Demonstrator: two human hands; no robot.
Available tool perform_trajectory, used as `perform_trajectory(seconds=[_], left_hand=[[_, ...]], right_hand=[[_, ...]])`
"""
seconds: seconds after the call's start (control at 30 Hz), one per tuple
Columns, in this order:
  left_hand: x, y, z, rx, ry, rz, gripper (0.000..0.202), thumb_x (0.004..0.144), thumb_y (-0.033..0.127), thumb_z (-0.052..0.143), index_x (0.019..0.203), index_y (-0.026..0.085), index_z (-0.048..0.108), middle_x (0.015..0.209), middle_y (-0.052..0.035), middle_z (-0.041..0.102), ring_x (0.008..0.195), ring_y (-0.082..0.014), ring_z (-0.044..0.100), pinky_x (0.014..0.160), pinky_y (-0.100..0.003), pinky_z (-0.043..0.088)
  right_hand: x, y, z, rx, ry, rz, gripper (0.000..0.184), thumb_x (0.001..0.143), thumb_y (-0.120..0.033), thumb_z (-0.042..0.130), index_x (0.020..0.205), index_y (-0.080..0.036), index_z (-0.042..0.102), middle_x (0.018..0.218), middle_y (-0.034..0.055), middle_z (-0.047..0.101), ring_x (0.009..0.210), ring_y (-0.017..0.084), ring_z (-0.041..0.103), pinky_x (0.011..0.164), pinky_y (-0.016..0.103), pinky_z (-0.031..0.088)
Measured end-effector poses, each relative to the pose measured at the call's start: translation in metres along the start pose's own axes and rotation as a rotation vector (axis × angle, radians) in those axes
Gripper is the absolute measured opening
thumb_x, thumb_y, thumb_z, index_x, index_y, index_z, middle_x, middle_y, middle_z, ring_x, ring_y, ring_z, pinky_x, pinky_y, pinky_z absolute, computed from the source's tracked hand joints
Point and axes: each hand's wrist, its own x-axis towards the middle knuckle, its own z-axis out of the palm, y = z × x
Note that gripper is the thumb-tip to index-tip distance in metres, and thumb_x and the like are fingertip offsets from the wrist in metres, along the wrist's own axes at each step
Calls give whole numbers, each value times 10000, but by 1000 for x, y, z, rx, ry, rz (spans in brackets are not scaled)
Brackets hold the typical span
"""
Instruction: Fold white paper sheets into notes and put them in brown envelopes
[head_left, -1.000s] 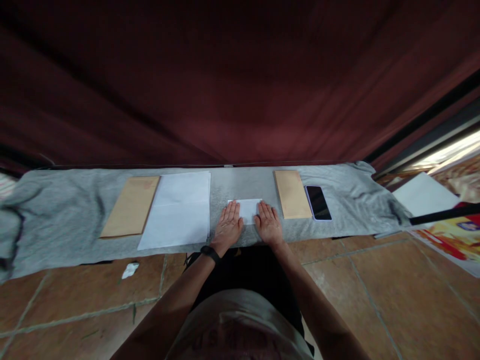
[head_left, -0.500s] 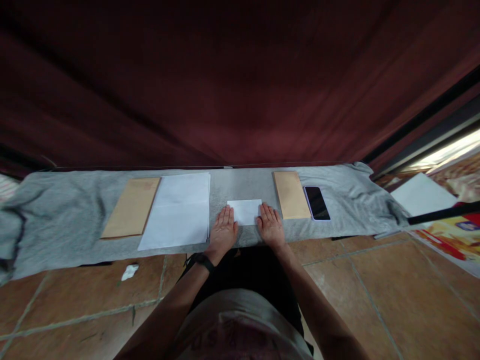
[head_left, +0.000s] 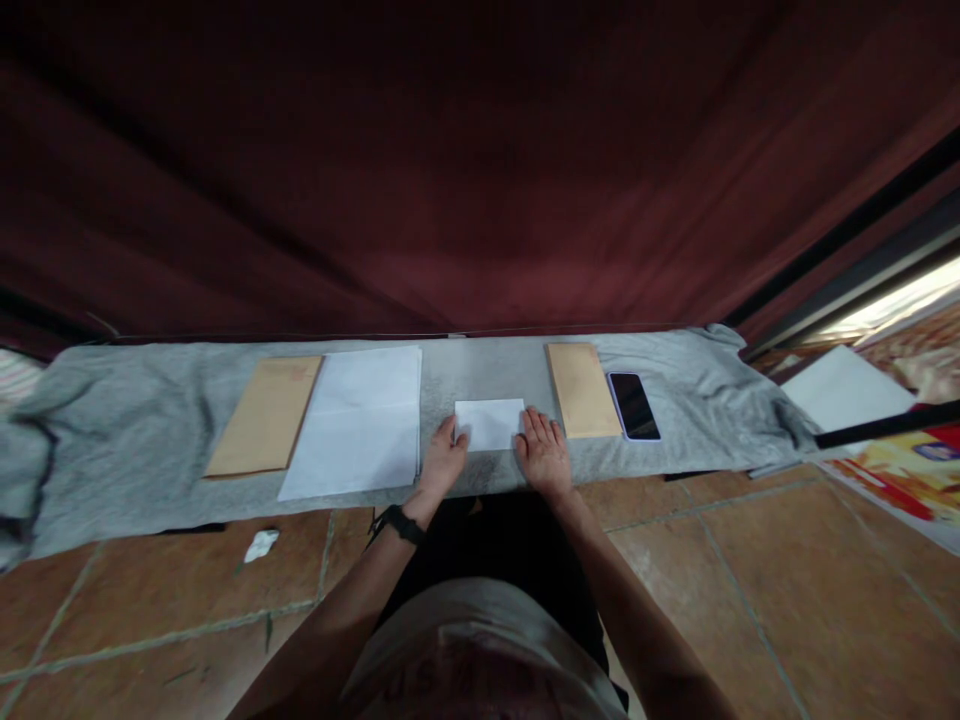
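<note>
A small white folded paper (head_left: 491, 424) lies flat on the grey cloth in front of me. My left hand (head_left: 444, 460) is at its left edge, turned on its side, with the thumb over the paper's lower left corner and the fingers curled along the edge. At the opposite edge my right hand (head_left: 544, 455) rests flat, palm down, its fingers stretched forward and the thumb near the lower right corner. Left of my left hand is a stack of larger white sheets (head_left: 356, 420) with a crease across the top one.
A brown envelope (head_left: 264, 415) lies left of the sheets, another brown envelope (head_left: 583, 390) right of my right hand. Beside that one is a phone (head_left: 634, 407). The grey cloth (head_left: 705, 410) covers a narrow surface against a dark red curtain (head_left: 480, 200). Crumpled tissue (head_left: 261, 545) lies on the floor tiles.
My left hand has gone from lying flat on the paper's left side to a sideways pinch at its left edge. My right hand stays nearly in place, still flat.
</note>
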Motion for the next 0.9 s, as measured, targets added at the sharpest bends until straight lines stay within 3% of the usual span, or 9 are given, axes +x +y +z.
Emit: perform_trajectory(seconds=[0.2,0.37,0.53,0.67,0.77,0.9], left_hand=[[9,6,1,-182,69,-236,350,733,156,654,1080,183,687,895,-40,703,830,-195,662,723,-298,525],[5,14,2,-333,59,-392,491,694,125,665,1181,183,643,761,4,647,668,-150,630,549,-228,456],[1,19,-2,-442,68,-436,435,674,136,682,1106,192,672,782,6,638,691,-135,626,548,-206,453],[-3,23,-3,-514,43,-437,375,643,158,701,1016,197,699,793,1,663,713,-142,633,543,-198,453],[-6,27,-2,-566,21,-430,372,632,189,722,1004,194,698,859,-18,703,736,-150,652,553,-203,470],[-8,30,-4,-807,-81,-475,342,809,404,635,1054,168,675,954,-80,733,757,-164,690,632,-261,543]], right_hand=[[0,0,-1,10,13,-9,523,1025,-324,394,1503,-110,417,1534,142,458,1418,281,409,1178,482,264],[0,1,0,19,24,-13,523,1022,-324,399,1503,-118,417,1539,142,452,1414,289,415,1172,489,278],[-2,0,-7,69,41,-39,535,1027,-335,399,1514,-113,393,1544,153,442,1439,279,384,1192,496,263],[-6,-13,-14,143,-1,-172,612,1004,-381,465,1552,-149,324,1566,127,416,1464,266,346,1222,508,228],[-5,-28,-20,193,-52,-206,571,998,-281,449,1548,-172,343,1558,103,434,1447,239,379,1223,478,259],[2,-42,-31,405,-63,-106,518,994,-169,350,1505,-170,432,1517,92,491,1403,194,446,1193,390,342]])
